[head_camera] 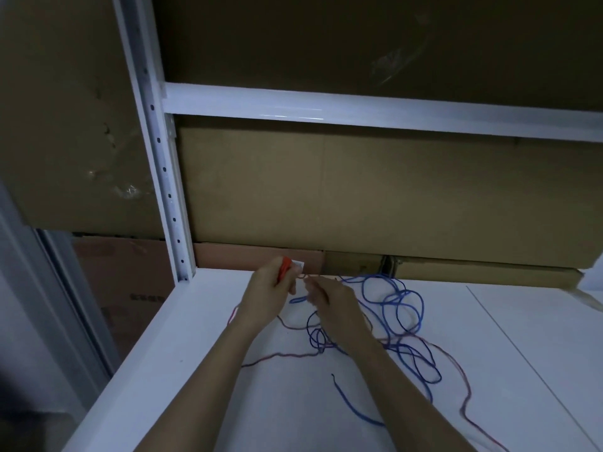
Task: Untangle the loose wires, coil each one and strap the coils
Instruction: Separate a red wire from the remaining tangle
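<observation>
My left hand (266,293) curls round an orange tool (284,268); my right hand (329,300) pinches the red wire (455,360) at 12 o'clock on the white shelf (195,337). Blue wire (403,308) tangles at 3 o'clock. I'd draw red out slowly, lifting clear of loops.

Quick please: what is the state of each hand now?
Left hand: grips an orange object.
Right hand: fingers curled, seemingly pinching a thin red wire.
</observation>
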Tool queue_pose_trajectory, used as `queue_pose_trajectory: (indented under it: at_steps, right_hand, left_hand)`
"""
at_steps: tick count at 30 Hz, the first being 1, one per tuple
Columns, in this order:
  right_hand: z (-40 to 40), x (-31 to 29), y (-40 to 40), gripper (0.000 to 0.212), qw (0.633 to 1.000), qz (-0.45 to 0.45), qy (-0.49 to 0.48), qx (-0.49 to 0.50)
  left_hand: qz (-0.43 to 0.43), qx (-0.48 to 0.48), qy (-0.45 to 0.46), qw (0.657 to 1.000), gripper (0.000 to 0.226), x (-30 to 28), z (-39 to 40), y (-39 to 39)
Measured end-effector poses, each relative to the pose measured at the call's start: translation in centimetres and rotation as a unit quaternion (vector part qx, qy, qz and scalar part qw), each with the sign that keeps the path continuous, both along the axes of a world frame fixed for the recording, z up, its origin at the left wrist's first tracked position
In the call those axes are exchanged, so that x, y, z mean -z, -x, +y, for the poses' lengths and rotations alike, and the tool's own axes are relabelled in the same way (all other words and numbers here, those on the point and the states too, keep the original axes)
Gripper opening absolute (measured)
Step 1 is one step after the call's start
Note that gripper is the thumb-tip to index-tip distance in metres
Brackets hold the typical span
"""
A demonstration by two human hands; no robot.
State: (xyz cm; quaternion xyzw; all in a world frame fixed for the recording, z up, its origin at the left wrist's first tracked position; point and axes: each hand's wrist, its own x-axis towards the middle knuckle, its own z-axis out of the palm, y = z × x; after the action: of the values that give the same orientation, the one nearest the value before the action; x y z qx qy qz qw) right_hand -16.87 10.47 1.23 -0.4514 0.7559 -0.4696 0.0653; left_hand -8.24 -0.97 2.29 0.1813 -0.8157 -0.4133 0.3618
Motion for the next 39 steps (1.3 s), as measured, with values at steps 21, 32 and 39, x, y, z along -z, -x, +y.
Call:
queue_pose_trajectory:
  at_steps: [21,32,39]
  right_hand:
    - [2.6,-6.0,6.2,0.021,0.993,0.112,-0.024,-0.013]
    - [1.1,-1.6,5.2,0.020,0.949,0.150,-0.255,-0.107]
    - [2.4,0.3,5.4,0.016,0.956,0.136,-0.257,-0.042]
  left_hand:
    - [-0.157,0.057,0.076,0.983,0.037,0.2,-1.7,-2.9]
    - [0.116,0.037,-0.107,0.987,0.043,-4.4,-0.7,-1.6]
    - [0.145,0.001,-0.135,0.980,0.044,-3.5,-1.2,-1.5]
